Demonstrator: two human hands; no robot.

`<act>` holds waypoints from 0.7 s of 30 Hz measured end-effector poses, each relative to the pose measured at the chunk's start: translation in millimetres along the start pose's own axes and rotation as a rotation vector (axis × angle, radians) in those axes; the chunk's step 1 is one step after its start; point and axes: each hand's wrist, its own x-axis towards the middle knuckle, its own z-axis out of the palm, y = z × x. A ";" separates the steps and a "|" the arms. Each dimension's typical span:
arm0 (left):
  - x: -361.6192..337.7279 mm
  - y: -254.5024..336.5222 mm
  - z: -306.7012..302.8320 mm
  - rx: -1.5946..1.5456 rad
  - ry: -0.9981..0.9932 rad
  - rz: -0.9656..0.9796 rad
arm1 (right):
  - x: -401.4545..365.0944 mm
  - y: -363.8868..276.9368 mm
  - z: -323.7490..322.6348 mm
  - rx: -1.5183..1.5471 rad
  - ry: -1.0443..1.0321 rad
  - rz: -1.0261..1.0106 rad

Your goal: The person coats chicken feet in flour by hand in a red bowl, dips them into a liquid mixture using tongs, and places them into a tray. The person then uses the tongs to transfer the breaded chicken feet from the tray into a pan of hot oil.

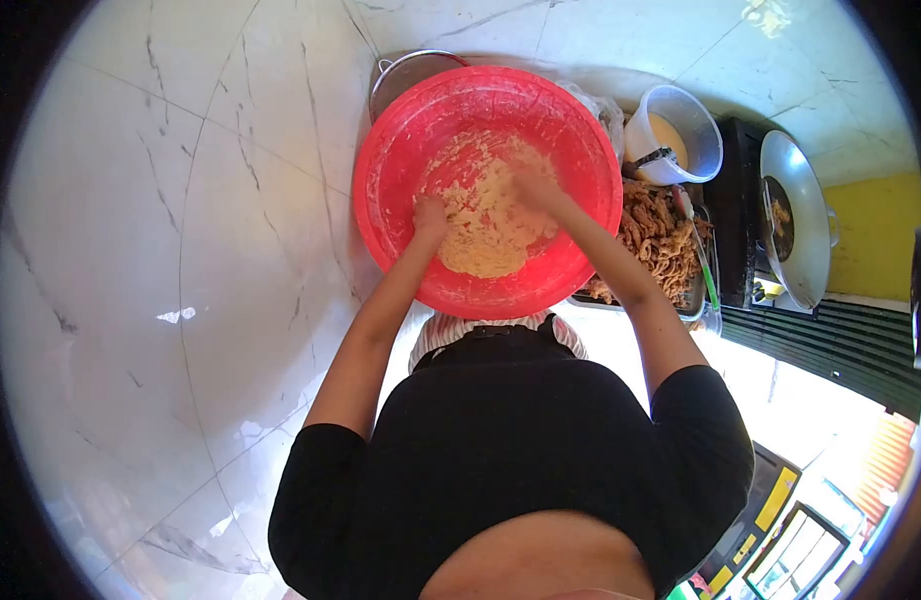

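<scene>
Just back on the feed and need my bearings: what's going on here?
A person has both bare hands in a big red basin, working a pale, clumpy mix. The left hand is at the mix's left edge; the right hand is blurred, so its grip can't be told. To the basin's right are a heap of brown pieces, a tub with pale liquid inside, and, farther right, a wok.

I see little of the pale, glare-washed surface [616, 345], and can't tell whether it is floor or counter. The red basin [372, 200] hides most of it from me. Toward its right edge I make out a loaded tray [693, 300], a translucent bucket [643, 135] behind, and a black stove [738, 200].
</scene>
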 end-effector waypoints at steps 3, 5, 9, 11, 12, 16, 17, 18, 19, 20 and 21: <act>10.3 -7.7 13.2 -0.088 -0.006 -0.009 | -10.4 -29.0 -24.1 -0.176 0.443 -0.257; 5.8 -4.6 9.7 -0.155 -0.069 0.027 | 7.6 -2.6 -7.6 -0.176 0.476 -0.229; -30.8 18.3 8.7 -0.450 -0.349 0.184 | 6.1 -14.9 13.3 -0.411 0.654 -0.210; -31.4 22.4 43.6 -0.298 -0.418 0.354 | -6.9 -53.2 10.3 -0.055 0.490 -0.053; -30.3 24.1 55.6 -0.141 -0.483 0.523 | -13.3 -67.7 11.7 0.296 0.316 0.103; -38.8 33.9 26.0 -0.027 -0.615 0.476 | -29.4 -65.4 49.2 0.370 0.158 -0.111; -46.6 24.2 4.3 -0.081 -0.538 0.526 | -34.4 -62.4 57.1 0.034 0.019 -0.329; -53.8 13.1 -17.6 -0.134 -0.460 0.573 | -41.5 -62.2 65.0 -0.305 -0.123 -0.541; -59.8 4.0 -40.5 -0.241 -0.480 0.466 | -57.8 -67.1 73.0 -0.301 -0.125 -0.540; -64.7 -6.1 -58.7 -0.347 -0.494 0.357 | -79.3 -77.8 77.4 -0.412 -0.090 -0.397; -71.5 -17.8 -70.0 -0.476 -0.339 0.337 | -92.8 -89.8 74.3 -0.522 -0.055 -0.253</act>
